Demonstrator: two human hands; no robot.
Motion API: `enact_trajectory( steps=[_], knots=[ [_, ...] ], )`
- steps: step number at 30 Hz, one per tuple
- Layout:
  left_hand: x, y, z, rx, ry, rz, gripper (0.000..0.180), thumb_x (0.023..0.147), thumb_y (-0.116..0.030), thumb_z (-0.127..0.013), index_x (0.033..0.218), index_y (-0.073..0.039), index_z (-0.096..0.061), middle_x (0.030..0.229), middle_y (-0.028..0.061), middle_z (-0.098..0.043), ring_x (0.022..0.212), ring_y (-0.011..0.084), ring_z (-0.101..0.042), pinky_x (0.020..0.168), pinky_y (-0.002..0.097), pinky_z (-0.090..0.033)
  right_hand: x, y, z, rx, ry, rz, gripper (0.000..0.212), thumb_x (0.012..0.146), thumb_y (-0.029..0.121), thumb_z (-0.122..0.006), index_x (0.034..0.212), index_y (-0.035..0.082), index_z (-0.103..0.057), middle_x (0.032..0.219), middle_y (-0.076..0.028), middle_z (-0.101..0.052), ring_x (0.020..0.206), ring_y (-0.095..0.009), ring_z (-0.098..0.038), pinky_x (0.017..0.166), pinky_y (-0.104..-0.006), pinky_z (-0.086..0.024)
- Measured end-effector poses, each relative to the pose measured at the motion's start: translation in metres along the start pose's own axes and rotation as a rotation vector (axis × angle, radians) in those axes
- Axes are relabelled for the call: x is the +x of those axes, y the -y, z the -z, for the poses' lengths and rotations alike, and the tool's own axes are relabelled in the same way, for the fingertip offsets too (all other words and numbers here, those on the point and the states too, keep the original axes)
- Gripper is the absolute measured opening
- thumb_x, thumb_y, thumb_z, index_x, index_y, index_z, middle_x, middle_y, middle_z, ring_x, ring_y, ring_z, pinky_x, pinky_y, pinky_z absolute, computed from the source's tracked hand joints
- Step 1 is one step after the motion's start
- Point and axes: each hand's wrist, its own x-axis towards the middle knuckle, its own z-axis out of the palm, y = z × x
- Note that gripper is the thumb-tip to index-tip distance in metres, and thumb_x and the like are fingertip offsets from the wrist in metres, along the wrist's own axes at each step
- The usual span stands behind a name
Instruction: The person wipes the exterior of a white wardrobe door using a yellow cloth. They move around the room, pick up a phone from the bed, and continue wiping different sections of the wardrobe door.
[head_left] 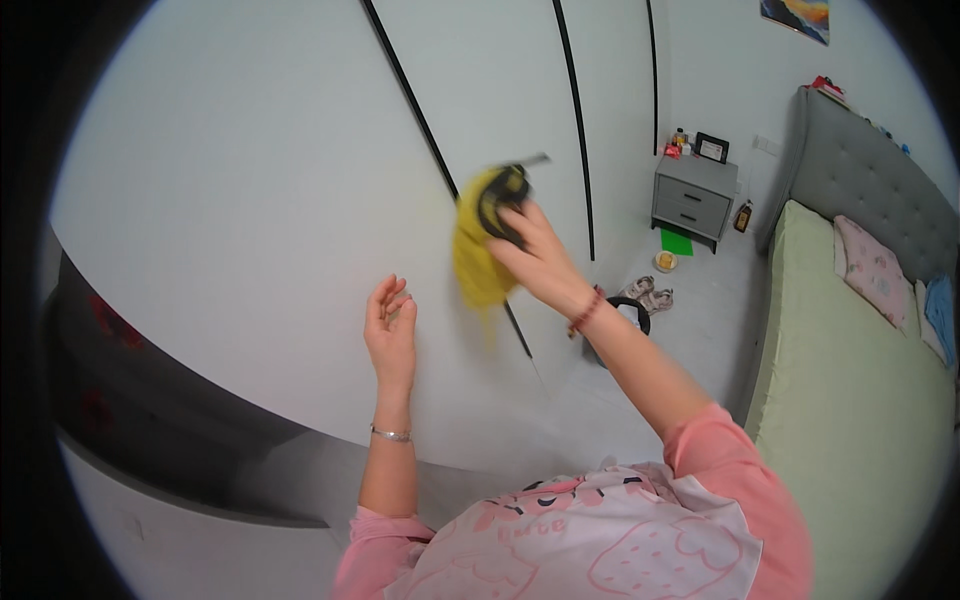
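Observation:
My right hand (545,262) is closed around a yellow cloth (482,255) bunched together with a black, curved tool (505,200). Both are smeared by motion, and the tool's exact kind cannot be made out. The cloth hangs down in front of a tall white wardrobe (270,200), over one of its black vertical strips (415,95); whether it touches the door is unclear. Lower and to the left, my left hand (390,340) is raised near the white door panel, fingers loosely bent and apart from the thumb, holding nothing.
A grey nightstand (695,200) with small items stands beyond the wardrobe. Shoes (645,295), a small bowl (666,261) and a dark-rimmed bin (640,318) are on the floor. To the right is a bed (840,400) with a grey headboard. A dark, curved recess (180,400) lies at left.

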Motion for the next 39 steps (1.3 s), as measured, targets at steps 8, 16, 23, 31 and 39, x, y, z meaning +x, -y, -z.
enact_trajectory(
  steps=[8,16,23,31,39],
  knots=[
    [0.021,-0.011,0.026,-0.117,0.140,0.041,0.040,0.092,-0.004,-0.051,0.129,0.005,-0.041,0.128,0.0199,-0.050,0.116,0.0234,-0.053,0.096,0.0313,-0.044,0.061,-0.035,-0.117,-0.556,-0.203,0.386,0.056,0.083,0.030,-0.057,0.124,-0.005,-0.041,0.139,-0.023,-0.034,0.133,-0.040,-0.026,0.105,-0.0535,-0.023],
    [0.027,0.004,0.016,-0.162,0.187,-0.010,0.042,0.091,-0.002,-0.050,0.131,0.007,-0.039,0.128,0.0221,-0.049,0.118,0.0264,-0.051,0.101,0.0348,-0.041,-0.055,-0.138,-0.091,-0.468,-0.091,0.075,0.038,0.069,0.001,-0.056,0.107,0.004,-0.053,0.121,-0.014,-0.051,0.112,-0.032,-0.045,0.094,-0.0381,-0.042],
    [0.027,-0.004,0.001,-0.103,0.141,-0.035,0.041,0.090,0.000,-0.050,0.129,0.006,-0.042,0.130,0.0208,-0.048,0.121,0.0285,-0.049,0.103,0.0367,-0.039,0.010,-0.151,-0.051,0.194,-0.460,-0.332,0.033,0.078,0.003,-0.049,0.110,-0.005,-0.052,0.113,-0.020,-0.057,0.106,-0.034,-0.054,0.093,-0.0376,-0.043],
    [0.082,-0.010,-0.074,0.323,0.101,-0.556,0.043,0.086,0.001,-0.051,0.128,0.000,-0.046,0.141,0.0176,-0.038,0.131,0.0282,-0.037,0.108,0.0392,-0.032,0.076,-0.196,-0.056,-0.162,-0.633,-0.071,0.043,0.080,0.008,-0.051,0.121,-0.005,-0.047,0.123,-0.024,-0.049,0.121,-0.039,-0.041,0.105,-0.0418,-0.033],
    [0.137,-0.004,-0.141,0.729,-0.221,-0.911,0.041,0.078,-0.004,-0.057,0.119,-0.004,-0.057,0.141,0.0182,-0.040,0.134,0.0389,-0.020,0.107,0.0494,-0.019,0.094,-0.206,-0.020,-0.204,-0.539,-0.295,0.029,0.081,0.012,-0.054,0.104,-0.005,-0.049,0.110,-0.025,-0.052,0.107,-0.041,-0.047,0.092,-0.0488,-0.037]
  ],
)
